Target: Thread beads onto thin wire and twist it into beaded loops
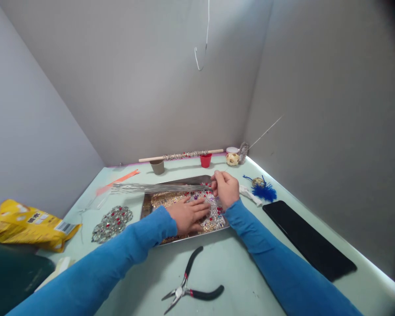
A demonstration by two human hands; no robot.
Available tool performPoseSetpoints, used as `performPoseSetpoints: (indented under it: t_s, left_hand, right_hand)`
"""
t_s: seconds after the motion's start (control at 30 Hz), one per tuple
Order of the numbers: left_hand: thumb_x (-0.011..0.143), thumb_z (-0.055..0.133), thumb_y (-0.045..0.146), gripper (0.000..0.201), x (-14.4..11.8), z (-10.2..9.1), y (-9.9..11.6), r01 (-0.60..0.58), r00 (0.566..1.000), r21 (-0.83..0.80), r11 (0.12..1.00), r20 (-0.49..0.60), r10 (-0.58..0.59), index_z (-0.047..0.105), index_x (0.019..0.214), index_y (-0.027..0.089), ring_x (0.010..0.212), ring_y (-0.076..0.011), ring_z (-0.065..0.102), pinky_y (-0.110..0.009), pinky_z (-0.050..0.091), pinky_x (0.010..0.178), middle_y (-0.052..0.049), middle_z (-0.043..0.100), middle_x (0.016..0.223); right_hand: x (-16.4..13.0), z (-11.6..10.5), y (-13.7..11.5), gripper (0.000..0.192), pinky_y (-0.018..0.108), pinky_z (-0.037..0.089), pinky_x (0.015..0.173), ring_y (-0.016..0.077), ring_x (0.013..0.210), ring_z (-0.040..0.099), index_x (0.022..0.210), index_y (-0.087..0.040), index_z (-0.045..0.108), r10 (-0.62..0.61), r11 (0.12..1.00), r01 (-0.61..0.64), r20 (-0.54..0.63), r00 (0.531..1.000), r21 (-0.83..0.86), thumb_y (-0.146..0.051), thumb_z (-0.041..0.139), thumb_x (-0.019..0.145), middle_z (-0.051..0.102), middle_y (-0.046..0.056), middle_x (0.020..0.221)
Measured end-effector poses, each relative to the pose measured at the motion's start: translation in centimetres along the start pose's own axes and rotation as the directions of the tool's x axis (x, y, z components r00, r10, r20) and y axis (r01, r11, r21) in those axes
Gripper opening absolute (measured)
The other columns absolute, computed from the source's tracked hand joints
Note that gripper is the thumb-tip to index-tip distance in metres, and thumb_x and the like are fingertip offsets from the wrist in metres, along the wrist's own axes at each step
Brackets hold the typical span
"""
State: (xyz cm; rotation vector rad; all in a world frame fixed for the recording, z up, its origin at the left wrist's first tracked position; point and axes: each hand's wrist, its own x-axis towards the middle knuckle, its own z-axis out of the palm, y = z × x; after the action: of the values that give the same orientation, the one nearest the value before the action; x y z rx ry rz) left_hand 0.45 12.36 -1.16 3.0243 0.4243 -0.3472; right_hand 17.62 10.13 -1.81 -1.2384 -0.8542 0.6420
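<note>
My right hand (226, 188) is closed around one end of a bundle of thin metal wires (158, 188), which stretches left above a metal tray (191, 238). Flat on the beads (171, 199) in that tray rests my left hand (189, 214), palm down with fingers stretched out. Gold, silver, red and purple beads fill the tray. Just in front of it, pliers (184, 287) with black handles lie with their jaws apart. A mound of strung silver and red beads (112, 224) sits to the left of the tray.
At the back, a wooden stick (181, 155) wound with beads spans a grey cup (157, 166) and a red cup (206, 161). A black phone-like slab (306, 237) lies right, near a blue tassel (263, 192). A yellow bag (29, 224) is left. A wire hook (199, 61) hangs overhead.
</note>
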Motion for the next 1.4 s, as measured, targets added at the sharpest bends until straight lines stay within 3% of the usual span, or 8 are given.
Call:
performPoseSetpoints:
  t_s: [0.13,0.4,0.6,0.7,0.9,1.0,1.2,1.4]
  left_hand:
    - [0.088,0.03,0.049,0.056,-0.7,0.1,-0.8,0.084,0.996,0.014,0.996,-0.003,-0.084,0.024,0.14,0.027,0.135,-0.0197,0.022,-0.042,0.012,0.109,-0.003,0.026,0.146]
    - [0.088,0.028,0.052,0.059,-0.9,0.6,-0.5,0.097,0.995,0.044,0.994,-0.022,-0.096,0.024,0.14,0.025,0.135,-0.0209,0.02,-0.043,0.01,0.109,-0.005,0.025,0.147]
    - [0.089,0.031,0.047,0.049,-1.4,0.5,-0.4,-0.077,0.997,0.032,0.996,-0.005,0.077,0.031,0.136,0.035,0.136,-0.0216,0.019,-0.043,0.011,0.109,0.001,0.024,0.147]
    - [0.091,0.028,0.043,0.046,-1.4,0.1,-0.5,-0.017,1.0,0.031,0.999,-0.018,0.017,0.034,0.135,0.033,0.134,-0.0192,0.024,-0.042,0.012,0.109,0.001,0.03,0.145]
    - [0.087,0.029,0.052,0.062,0.7,0.2,0.1,0.029,0.998,0.033,0.999,-0.052,-0.028,0.021,0.141,0.021,0.136,-0.0207,0.018,-0.042,0.013,0.109,-0.005,0.02,0.148]
    - [0.086,0.029,0.055,0.064,0.3,0.3,-0.2,0.052,0.999,0.033,0.998,0.009,-0.052,0.023,0.141,0.022,0.135,-0.0212,0.02,-0.043,0.012,0.109,-0.004,0.023,0.147]
    - [0.087,0.027,0.054,0.063,0.4,0.2,0.1,0.074,0.997,0.042,0.996,-0.033,-0.073,0.021,0.141,0.022,0.136,-0.02,0.016,-0.043,0.011,0.109,-0.004,0.019,0.148]
    - [0.089,0.029,0.044,0.052,0.2,-0.3,-0.2,0.165,0.985,0.051,0.985,-0.062,-0.162,0.034,0.135,0.021,0.132,-0.0206,0.028,-0.04,0.018,0.107,-0.006,0.03,0.145]
  right_hand:
    - [0.0,0.1,0.1,0.031,0.019,0.028,0.03,0.0067,0.028,0.038,0.064,-0.018,0.054,-0.001,1.0,0.001,0.008,1.0,-0.007,-0.045,0.049,0.078,0.049,-0.007,0.041]
    - [-0.1,0.1,0.0,0.032,0.019,0.029,0.03,0.0061,0.028,0.038,0.064,-0.018,0.054,0.005,1.0,-0.004,0.015,1.0,-0.021,-0.046,0.049,0.078,0.049,-0.006,0.042]
    - [0.0,0.0,0.1,0.031,0.019,0.029,0.03,0.0065,0.028,0.038,0.064,-0.018,0.054,0.011,1.0,-0.011,0.025,1.0,-0.01,-0.046,0.049,0.077,0.048,-0.007,0.041]
    - [0.0,0.0,0.2,0.031,0.019,0.028,0.03,0.0063,0.028,0.038,0.064,-0.018,0.054,0.008,1.0,-0.008,0.023,1.0,-0.009,-0.046,0.05,0.077,0.048,-0.007,0.041]
    - [0.0,-0.1,0.2,0.031,0.019,0.029,0.031,0.0064,0.028,0.039,0.064,-0.018,0.054,0.002,1.0,-0.002,0.029,1.0,-0.002,-0.045,0.05,0.077,0.049,-0.006,0.041]
    - [-0.1,0.0,0.1,0.03,0.018,0.028,0.03,0.0062,0.028,0.039,0.064,-0.018,0.054,0.011,1.0,-0.01,0.025,1.0,-0.008,-0.044,0.05,0.078,0.048,-0.006,0.041]
    - [-0.1,0.0,0.0,0.031,0.018,0.028,0.03,0.006,0.028,0.038,0.064,-0.017,0.054,0.018,1.0,-0.018,0.039,0.999,0.001,-0.045,0.05,0.078,0.049,-0.006,0.042]
    - [-0.2,0.0,-0.1,0.031,0.018,0.028,0.03,0.0058,0.027,0.038,0.064,-0.017,0.054,0.029,1.0,-0.029,0.042,0.999,-0.001,-0.045,0.05,0.077,0.049,-0.007,0.041]
